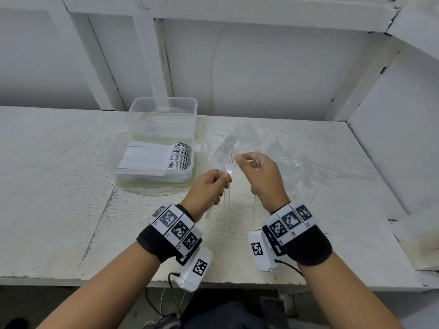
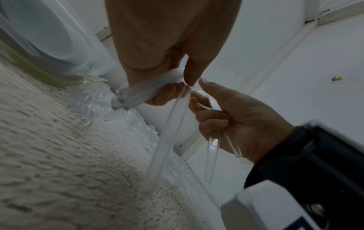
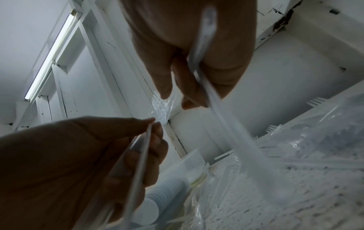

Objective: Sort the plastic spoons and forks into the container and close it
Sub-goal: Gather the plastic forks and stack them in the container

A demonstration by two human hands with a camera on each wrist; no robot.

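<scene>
clear forks on the table blur together, their number past telling.

— From my console the head view is bright and even, soft white light flattening the desk; straight edges bow toward the corners.

— And the wrist feeds?

— Dimmer, grainier. In the right wrist view a tube lamp glows at upper left, and the hands turn to dark backlit shapes.

— Focus?

— Soft. The clear forks smear across the right wrist frame; in the left wrist view the speckled desk surface blurs, and the wrist band is out of focus.
</scene>
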